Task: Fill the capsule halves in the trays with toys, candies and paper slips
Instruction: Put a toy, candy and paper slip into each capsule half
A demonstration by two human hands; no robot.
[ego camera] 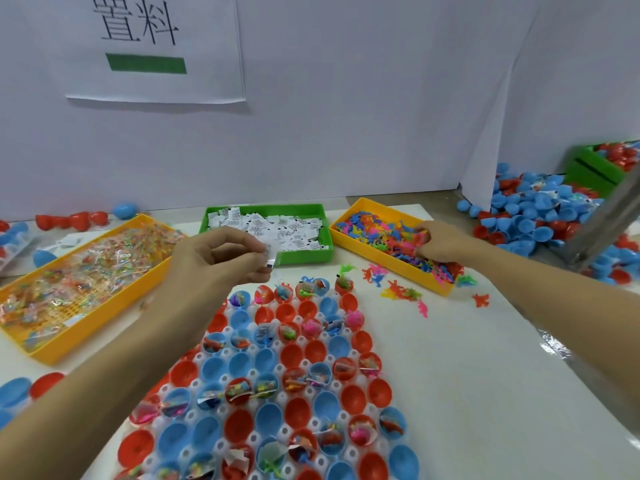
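Observation:
A white holder tray in front of me carries red and blue capsule halves; some hold toys, candies and slips, others are bare. My left hand pinches white paper slips just in front of the green tray of slips, above the holder's far end. My right hand is down in the yellow tray of small colourful plastic toys, fingers closed on some of them. A long yellow tray of wrapped candies lies at the left.
Loose toys lie scattered on the table by the toy tray. A heap of blue and red capsule halves fills the right back corner beside a green bin. More capsules lie at the left. A white wall with a sign stands behind.

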